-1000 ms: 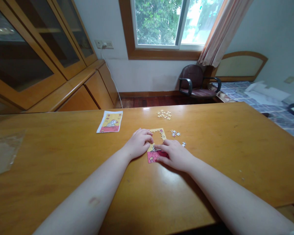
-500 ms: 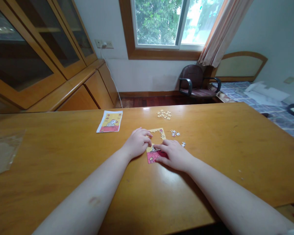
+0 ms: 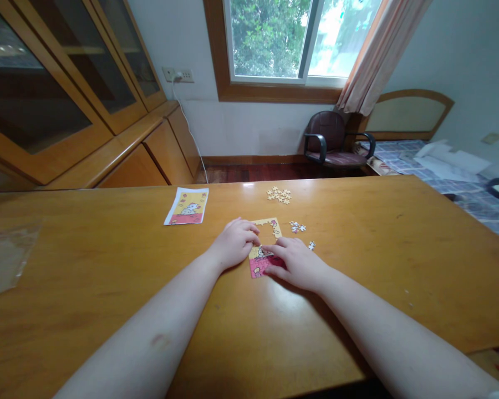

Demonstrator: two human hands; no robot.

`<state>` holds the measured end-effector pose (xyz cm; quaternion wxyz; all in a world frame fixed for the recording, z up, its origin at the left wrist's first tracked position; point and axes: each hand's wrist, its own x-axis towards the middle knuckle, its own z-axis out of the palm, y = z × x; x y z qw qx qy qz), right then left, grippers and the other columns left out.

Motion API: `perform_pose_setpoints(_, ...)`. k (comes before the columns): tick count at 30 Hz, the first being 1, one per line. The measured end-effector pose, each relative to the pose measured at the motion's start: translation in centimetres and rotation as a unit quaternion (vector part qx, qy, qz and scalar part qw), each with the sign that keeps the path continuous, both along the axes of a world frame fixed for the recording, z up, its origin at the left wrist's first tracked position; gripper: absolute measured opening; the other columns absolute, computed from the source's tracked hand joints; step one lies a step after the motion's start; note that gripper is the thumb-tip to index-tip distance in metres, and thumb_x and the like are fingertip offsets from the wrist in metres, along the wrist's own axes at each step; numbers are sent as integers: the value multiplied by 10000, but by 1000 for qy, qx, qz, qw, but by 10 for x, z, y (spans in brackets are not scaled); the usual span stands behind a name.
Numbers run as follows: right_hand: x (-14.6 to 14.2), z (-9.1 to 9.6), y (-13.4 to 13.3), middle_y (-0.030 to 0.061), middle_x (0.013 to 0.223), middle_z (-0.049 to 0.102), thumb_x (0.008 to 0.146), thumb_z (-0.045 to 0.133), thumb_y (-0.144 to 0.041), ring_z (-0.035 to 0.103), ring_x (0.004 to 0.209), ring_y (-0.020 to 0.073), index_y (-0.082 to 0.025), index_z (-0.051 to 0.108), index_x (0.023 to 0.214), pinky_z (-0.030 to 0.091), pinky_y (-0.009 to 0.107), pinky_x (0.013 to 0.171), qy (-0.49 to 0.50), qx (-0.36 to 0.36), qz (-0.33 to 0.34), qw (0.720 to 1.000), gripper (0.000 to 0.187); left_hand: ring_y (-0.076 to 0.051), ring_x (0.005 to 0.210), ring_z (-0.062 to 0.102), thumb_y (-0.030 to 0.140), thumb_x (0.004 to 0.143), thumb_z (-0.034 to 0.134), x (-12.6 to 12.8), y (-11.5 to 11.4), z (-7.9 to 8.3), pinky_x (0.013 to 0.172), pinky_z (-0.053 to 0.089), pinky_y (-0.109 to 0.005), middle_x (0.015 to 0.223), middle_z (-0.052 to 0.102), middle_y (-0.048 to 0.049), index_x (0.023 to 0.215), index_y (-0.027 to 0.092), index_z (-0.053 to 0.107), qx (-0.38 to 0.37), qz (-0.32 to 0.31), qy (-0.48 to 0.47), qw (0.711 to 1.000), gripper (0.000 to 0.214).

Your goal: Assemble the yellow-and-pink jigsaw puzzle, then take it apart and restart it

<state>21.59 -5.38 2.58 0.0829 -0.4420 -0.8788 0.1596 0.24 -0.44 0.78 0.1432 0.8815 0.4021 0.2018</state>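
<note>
A partly assembled jigsaw puzzle (image 3: 258,268) lies flat on the table. Its lower part is pink with a white figure above, and a yellow border frames a gap where the wood shows. My left hand (image 3: 235,243) rests along its left edge, fingers bent but apart, with no piece visible in them. Over the right side lies my right hand (image 3: 295,261), index finger and thumb stretched onto the puzzle, covering part of it. White-patterned loose pieces (image 3: 297,226) sit just to the right, and a single piece (image 3: 311,245) lies beside my right hand.
Yellow loose pieces (image 3: 279,195) are heaped near the far edge of the wooden table (image 3: 108,277). The printed reference picture (image 3: 188,207) lies to the left. A clear plastic bag (image 3: 6,260) is at the far left. Beyond the table stands an office chair (image 3: 330,138).
Almost nothing differs. The fingers of my left hand have shifted very slightly to the right at the puzzle's edge; my right hand stays in place.
</note>
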Motion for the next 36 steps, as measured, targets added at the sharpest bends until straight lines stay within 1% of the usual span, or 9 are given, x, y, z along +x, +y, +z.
perform_pose_setpoints(4, 1, 1, 0, 77, 957, 589, 891, 566, -509, 563, 867, 213, -222, 608, 1247, 408, 342, 797, 2, 8, -10, 1000, 459, -210, 1023, 610, 75, 775, 484, 0, 0, 0, 1060, 370, -490, 1019, 708, -14, 852, 250, 743, 1, 2, -4, 1000, 322)
perform_pose_setpoints(8, 0, 0, -1, 76, 950, 601, 893, 564, -505, 575, 859, 212, -222, 618, 1232, 419, 347, 800, -4, 7, -6, 1000, 445, -217, 1018, 607, 80, 772, 495, 0, 0, 0, 1060, 373, -493, 1026, 707, -14, 838, 251, 740, 3, 6, 2, 1000, 306)
perform_pose_setpoints(13, 9, 1, 4, 84, 990, 647, 906, 561, -438, 600, 920, 223, -203, 617, 1235, 432, 348, 852, 7, 38, -21, 999, 409, -218, 1052, 601, 92, 775, 514, 1, 0, -2, 1027, 419, -450, 1095, 694, -41, 989, 224, 704, 21, 22, -24, 999, 315)
perform_pose_setpoints(16, 27, 4, 14, 91, 993, 673, 931, 506, -322, 619, 882, 213, -173, 637, 1193, 446, 333, 828, 12, 82, -101, 991, 329, -218, 1054, 600, 124, 792, 524, 1, 0, -2, 1026, 420, -451, 1100, 691, -43, 968, 223, 703, 22, 23, -20, 999, 269)
perform_pose_setpoints(19, 46, 8, 23, 87, 966, 684, 928, 476, -268, 628, 850, 206, -161, 652, 1142, 457, 317, 794, 41, 129, -210, 968, 297, -218, 1052, 600, 152, 807, 529, 1, 0, -2, 1032, 412, -457, 1089, 693, -40, 931, 228, 709, 12, 21, -12, 1000, 231)
perform_pose_setpoints(21, 56, 11, 28, 80, 991, 687, 921, 473, -253, 629, 884, 211, -175, 655, 1123, 454, 313, 799, 39, 145, -258, 954, 283, -218, 1053, 598, 162, 815, 527, 1, 0, -2, 1041, 402, -463, 1084, 694, -39, 921, 229, 711, 8, 18, -10, 1000, 223)
perform_pose_setpoints(24, 65, 14, 32, 72, 1047, 688, 910, 475, -219, 632, 889, 211, -201, 682, 1054, 442, 306, 775, -14, 116, -300, 947, 253, -218, 1054, 597, 174, 826, 523, 1, 0, -3, 1042, 400, -465, 1085, 693, -40, 922, 231, 711, 6, 15, -10, 1000, 218)
perform_pose_setpoints(28, 72, 14, 35, 67, 1083, 681, 908, 482, -213, 632, 913, 210, -217, 700, 1012, 429, 300, 761, -68, 72, -330, 939, 242, -217, 1053, 598, 181, 838, 519, 1, 0, -2, 1042, 396, -463, 1081, 694, -39, 918, 235, 710, 5, 16, -14, 1000, 214)
perform_pose_setpoints(36, 67, 0, 42, 103, 1084, 658, 917, 477, -263, 623, 948, 220, -190, 690, 1053, 429, 298, 777, -72, 20, -311, 947, 263, -216, 1046, 604, 180, 842, 516, 2, 2, -1, 1029, 404, -453, 1059, 704, -38, 911, 226, 709, 1, 9, -13, 1000, 210)
